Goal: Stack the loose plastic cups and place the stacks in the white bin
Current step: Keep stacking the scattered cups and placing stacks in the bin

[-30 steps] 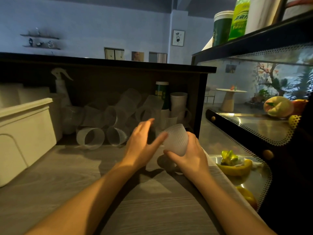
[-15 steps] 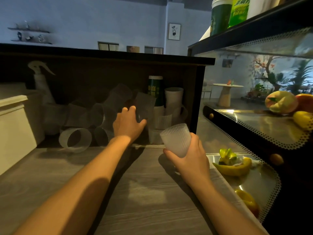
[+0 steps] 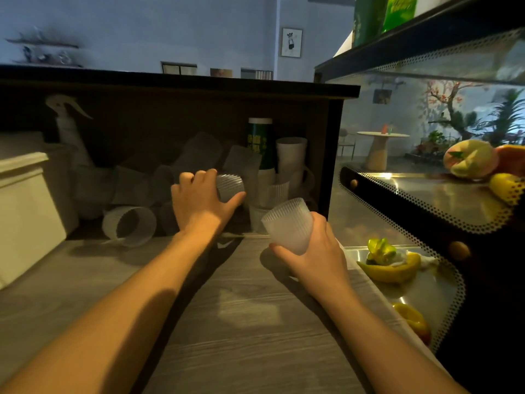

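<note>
Fingers (image 3: 208,174) of our left hand (image 3: 199,203) curl round a ribbed cup (image 3: 229,187), our right hand (image 3: 315,248) gripping another cup (image 3: 287,223), probably light, thin, easily crushed.

The grey wood-grain counter (image 3: 250,322) lies bare in front of the dark shelf opening (image 3: 170,123), giving open passage. Inside, a heap of ribbed clear plastic cups (image 3: 159,180) crowds the floor, with a green-labelled canister (image 3: 259,143) and upright white cups (image 3: 291,155) blocking the right. The white plastic bin (image 3: 25,211) walls the left; the black glass display case (image 3: 426,223) walls the right.
</note>
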Motion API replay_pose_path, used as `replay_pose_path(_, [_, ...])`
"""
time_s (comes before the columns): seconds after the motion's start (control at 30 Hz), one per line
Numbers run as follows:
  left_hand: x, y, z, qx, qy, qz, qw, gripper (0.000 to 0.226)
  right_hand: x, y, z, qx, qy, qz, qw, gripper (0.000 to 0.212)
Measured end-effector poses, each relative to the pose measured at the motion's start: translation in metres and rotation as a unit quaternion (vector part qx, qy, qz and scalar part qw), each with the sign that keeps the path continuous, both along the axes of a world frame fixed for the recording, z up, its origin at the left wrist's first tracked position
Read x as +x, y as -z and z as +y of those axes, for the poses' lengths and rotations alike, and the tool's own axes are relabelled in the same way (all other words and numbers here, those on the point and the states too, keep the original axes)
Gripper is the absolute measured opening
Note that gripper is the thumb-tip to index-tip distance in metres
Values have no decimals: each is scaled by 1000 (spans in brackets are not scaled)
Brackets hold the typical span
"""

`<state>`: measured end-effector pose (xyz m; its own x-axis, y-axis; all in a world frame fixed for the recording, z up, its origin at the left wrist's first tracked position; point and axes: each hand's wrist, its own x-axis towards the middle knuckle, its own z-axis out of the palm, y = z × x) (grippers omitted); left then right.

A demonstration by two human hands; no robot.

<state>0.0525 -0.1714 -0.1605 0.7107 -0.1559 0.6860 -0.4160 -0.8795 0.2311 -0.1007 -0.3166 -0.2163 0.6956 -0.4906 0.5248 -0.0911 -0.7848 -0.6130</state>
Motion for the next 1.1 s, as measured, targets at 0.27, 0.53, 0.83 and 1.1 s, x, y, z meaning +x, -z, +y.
replay_pose_path(0.27, [-34, 5, 30, -354, 206, 182, 894, 59, -5, -6, 13, -65, -49, 39, 996, 80])
replay_pose_path(0.53, [-75, 14, 36, -497, 314, 233, 774, 20, -8, -9, 38, -127, -76, 60, 987, 80])
replay_pose_path(0.83, [-101, 22, 26, -477, 331, 229, 781, 75, -15, -12, 41, -60, -104, 29, 992, 82])
replay_pose_path(1.1, [-108, 29, 31, -452, 374, 208, 782, 67, -18, -11, 46, -14, -117, 35, 992, 84])
